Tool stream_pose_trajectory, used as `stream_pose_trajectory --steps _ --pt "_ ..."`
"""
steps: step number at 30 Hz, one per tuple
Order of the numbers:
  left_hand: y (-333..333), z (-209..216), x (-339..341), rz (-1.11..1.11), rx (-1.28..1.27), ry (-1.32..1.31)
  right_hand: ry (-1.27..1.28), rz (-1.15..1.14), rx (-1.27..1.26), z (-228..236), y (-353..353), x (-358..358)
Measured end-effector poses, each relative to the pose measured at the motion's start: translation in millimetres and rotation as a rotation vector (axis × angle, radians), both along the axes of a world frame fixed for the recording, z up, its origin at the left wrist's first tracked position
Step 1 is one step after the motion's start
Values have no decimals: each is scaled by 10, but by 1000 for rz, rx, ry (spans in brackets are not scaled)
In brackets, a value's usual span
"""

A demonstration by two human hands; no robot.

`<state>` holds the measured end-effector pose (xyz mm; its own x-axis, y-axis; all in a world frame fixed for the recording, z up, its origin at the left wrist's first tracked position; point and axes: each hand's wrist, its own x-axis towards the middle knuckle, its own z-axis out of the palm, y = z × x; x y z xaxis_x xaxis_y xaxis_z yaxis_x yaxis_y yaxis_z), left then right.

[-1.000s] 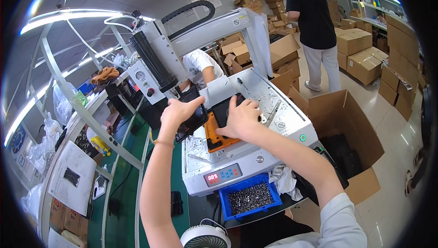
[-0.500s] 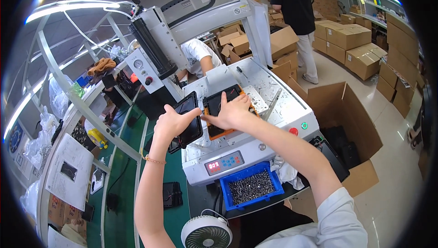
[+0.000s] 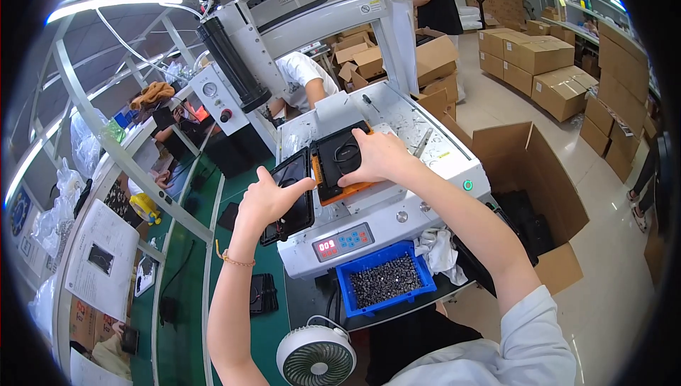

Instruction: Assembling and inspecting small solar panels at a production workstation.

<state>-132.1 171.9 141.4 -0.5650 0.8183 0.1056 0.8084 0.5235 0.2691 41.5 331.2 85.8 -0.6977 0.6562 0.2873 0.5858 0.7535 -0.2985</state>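
Observation:
My left hand (image 3: 266,201) grips a black rectangular frame-like housing (image 3: 301,205) by its side, tilted at the left edge of a white benchtop machine (image 3: 301,252). On the machine's bed sits an orange fixture (image 3: 365,188). A flat black rectangular part (image 3: 332,150) with a dark looped cable on it lies over this fixture. My right hand (image 3: 383,159) spans that part, thumb at its near side and fingers at its far side. The two black pieces are close together, side by side.
A blue bin (image 3: 347,309) of small dark metal pieces stands in front of the machine, beside a white cloth (image 3: 439,252) and a small fan (image 3: 316,356). An open cardboard box (image 3: 550,166) is to the right. The black vertical cylinder (image 3: 237,67) hangs beyond my hands. Two people are farther back.
My right hand has gone from lying spread over the fixture to grasping the black part's sides, baring its looped cable. My left hand still holds the housing. The standing person has shifted left.

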Motion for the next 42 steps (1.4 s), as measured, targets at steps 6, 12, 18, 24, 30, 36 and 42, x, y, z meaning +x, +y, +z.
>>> stream_pose_trajectory --steps 6,12,18,24,30,36,42 --pt "-95 -55 46 -19 39 -45 222 73 -160 64 7 388" --pt "-384 -75 98 -34 30 34 297 131 283 -483 -38 1821" --pt "-398 -45 415 -102 11 27 264 87 200 -1087 -214 2425" --pt "-314 -140 705 -191 -15 45 208 35 351 -1093 -324 2284" --pt "-466 -185 1033 -300 43 89 266 24 321 -1024 -356 2208" --pt "-629 -293 1524 -543 66 121 892 385 -1189 -723 -829 1829" --pt "-780 -310 1639 -581 -12 51 941 438 -1504 -769 -992 1753"
